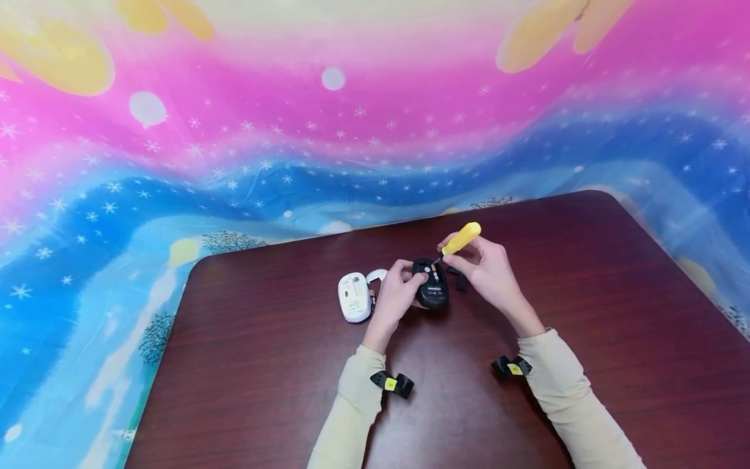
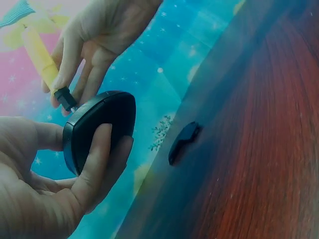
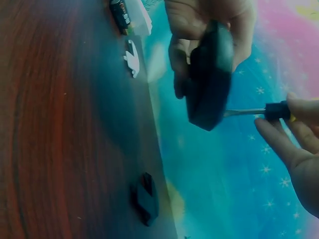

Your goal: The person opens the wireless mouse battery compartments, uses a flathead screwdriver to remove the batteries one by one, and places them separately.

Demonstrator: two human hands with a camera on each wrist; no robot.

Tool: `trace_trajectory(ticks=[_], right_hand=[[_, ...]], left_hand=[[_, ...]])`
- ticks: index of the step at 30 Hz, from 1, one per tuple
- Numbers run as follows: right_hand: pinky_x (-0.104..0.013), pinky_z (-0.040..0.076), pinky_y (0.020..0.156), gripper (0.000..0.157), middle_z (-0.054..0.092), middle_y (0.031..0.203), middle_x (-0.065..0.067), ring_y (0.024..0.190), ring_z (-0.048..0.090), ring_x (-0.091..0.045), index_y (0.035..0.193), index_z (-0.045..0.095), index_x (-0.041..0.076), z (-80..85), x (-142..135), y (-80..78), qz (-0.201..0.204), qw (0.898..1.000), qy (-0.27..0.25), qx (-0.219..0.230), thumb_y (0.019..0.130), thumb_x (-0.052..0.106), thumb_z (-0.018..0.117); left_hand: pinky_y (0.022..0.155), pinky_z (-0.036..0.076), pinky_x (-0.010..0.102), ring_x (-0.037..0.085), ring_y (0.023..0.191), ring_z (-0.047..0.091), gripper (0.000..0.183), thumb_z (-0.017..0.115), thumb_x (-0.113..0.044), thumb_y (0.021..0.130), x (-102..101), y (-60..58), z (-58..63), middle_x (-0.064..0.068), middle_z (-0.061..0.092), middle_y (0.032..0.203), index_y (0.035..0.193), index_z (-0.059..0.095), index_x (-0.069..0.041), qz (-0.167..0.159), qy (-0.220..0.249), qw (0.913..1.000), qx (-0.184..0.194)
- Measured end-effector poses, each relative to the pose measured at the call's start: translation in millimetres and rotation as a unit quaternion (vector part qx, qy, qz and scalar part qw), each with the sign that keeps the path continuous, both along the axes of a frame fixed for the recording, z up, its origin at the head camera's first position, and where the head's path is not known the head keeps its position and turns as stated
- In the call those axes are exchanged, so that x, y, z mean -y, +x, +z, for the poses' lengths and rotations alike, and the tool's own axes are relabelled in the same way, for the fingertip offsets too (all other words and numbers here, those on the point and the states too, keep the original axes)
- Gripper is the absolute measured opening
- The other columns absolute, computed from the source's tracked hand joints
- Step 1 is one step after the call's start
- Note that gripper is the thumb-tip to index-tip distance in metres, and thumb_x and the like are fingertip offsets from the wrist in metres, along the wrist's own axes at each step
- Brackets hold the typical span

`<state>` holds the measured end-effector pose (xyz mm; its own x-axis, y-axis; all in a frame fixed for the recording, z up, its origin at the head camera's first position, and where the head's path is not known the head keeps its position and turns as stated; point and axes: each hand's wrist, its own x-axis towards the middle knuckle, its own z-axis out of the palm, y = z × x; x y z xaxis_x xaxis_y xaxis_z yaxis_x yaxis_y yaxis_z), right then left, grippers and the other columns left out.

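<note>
My left hand (image 1: 395, 296) grips a black computer mouse (image 1: 433, 294), its underside with labels turned up. An open battery bay shows near its far end, with a battery (image 1: 434, 268) partly visible in it. A yellow-handled screwdriver (image 1: 463, 239) is pinched in my right hand (image 1: 491, 270). Its metal shaft (image 3: 244, 112) points at the mouse's underside in the right wrist view; whether the tip touches is hard to tell. In the left wrist view, left fingers (image 2: 94, 159) wrap across the smooth top of the mouse.
A white mouse (image 1: 354, 299) lies underside up, left of the left hand. Beside it are a white cover (image 1: 377, 275) and a dark battery (image 3: 120, 17). A black cover (image 2: 183, 142) lies on the brown table (image 1: 263, 365), just right of the black mouse. A patterned cloth (image 1: 351, 130) hangs behind.
</note>
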<state>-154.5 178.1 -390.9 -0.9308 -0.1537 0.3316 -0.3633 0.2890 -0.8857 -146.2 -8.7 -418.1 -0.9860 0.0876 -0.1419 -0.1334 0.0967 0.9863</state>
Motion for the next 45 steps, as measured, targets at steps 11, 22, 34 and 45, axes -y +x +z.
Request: trace_trajectory(ticks=[11,22,34,45], right_hand=[[-0.024,0.056,0.090,0.025,0.071,0.116,-0.024,0.106,0.071,-0.020,0.123,0.068,-0.002,-12.3,9,-1.7,0.027,0.994,-0.101,0.037,0.100,0.007,0.068],[-0.034,0.058,0.089,0.018,0.073,0.103,-0.006,0.100,0.073,-0.021,0.121,0.068,0.006,-15.4,2,-7.5,0.028,0.934,-0.332,0.129,0.104,0.009,0.063],[-0.035,0.060,0.085,0.022,0.073,0.099,-0.011,0.092,0.073,-0.020,0.110,0.075,0.009,-5.5,-25,-13.1,0.041,0.828,-0.491,0.268,0.107,0.007,0.053],[-0.030,0.058,0.083,0.024,0.069,0.100,-0.010,0.089,0.067,-0.020,0.110,0.074,0.006,-1.3,-40,-16.0,0.074,0.794,-0.499,0.339,0.109,0.012,0.051]], left_hand=[[0.061,0.060,0.031,0.015,0.067,0.067,0.031,0.064,-0.009,0.094,-1,3.2,0.3,0.014,0.071,0.094,0.121,0.061,0.005,-0.004,0.078,0.9965,0.029],[0.070,0.056,0.029,0.017,0.082,0.069,0.035,0.068,-0.012,0.094,-6,10.0,2.2,0.013,0.073,0.099,0.126,0.064,0.003,-0.010,-0.049,0.9973,-0.053],[0.083,0.054,0.030,0.013,0.086,0.070,0.037,0.067,-0.016,0.099,-12,12.8,8.4,0.010,0.075,0.110,0.133,0.062,-0.005,-0.065,-0.131,0.9817,-0.122],[0.077,0.053,0.027,0.009,0.078,0.065,0.034,0.066,-0.013,0.097,-11,8.1,4.5,0.008,0.072,0.102,0.129,0.062,-0.004,-0.011,-0.124,0.9844,-0.125]])
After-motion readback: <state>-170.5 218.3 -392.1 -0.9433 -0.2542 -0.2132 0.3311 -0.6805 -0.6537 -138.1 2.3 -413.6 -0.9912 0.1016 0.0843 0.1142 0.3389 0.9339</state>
